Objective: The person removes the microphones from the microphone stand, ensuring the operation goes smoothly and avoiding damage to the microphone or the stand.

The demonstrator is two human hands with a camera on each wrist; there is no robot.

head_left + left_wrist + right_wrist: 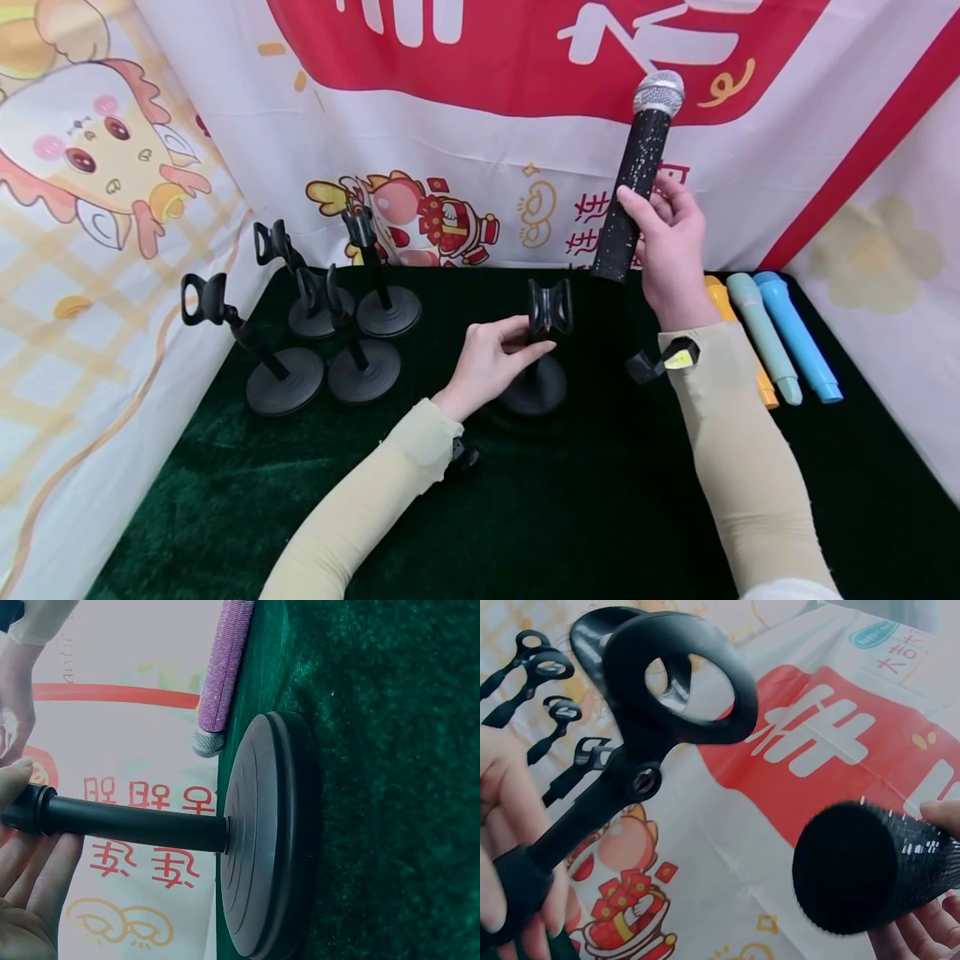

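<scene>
In the head view my left hand (pixel 491 358) grips a black microphone stand (pixel 551 307) just below its clip. The stand is upright, its round base (pixel 255 832) at the green cloth in the left wrist view. My right hand (pixel 675 250) holds a black, speckled microphone (pixel 637 171) by its body, silver mesh head up and leaning right. It is raised to the right of the stand, apart from it. The right wrist view shows the clip (pixel 739 712) with nothing in it and the microphone's flat bottom end (pixel 847 866) facing it.
Several more black microphone stands (pixel 363 371) are grouped at the left of the green-covered table (pixel 225 500). By my right forearm lie orange, pale green (pixel 765 337) and blue (pixel 798 337) microphones. A purple microphone (pixel 225 671) shows in the left wrist view. Printed cloth (pixel 450 133) hangs behind.
</scene>
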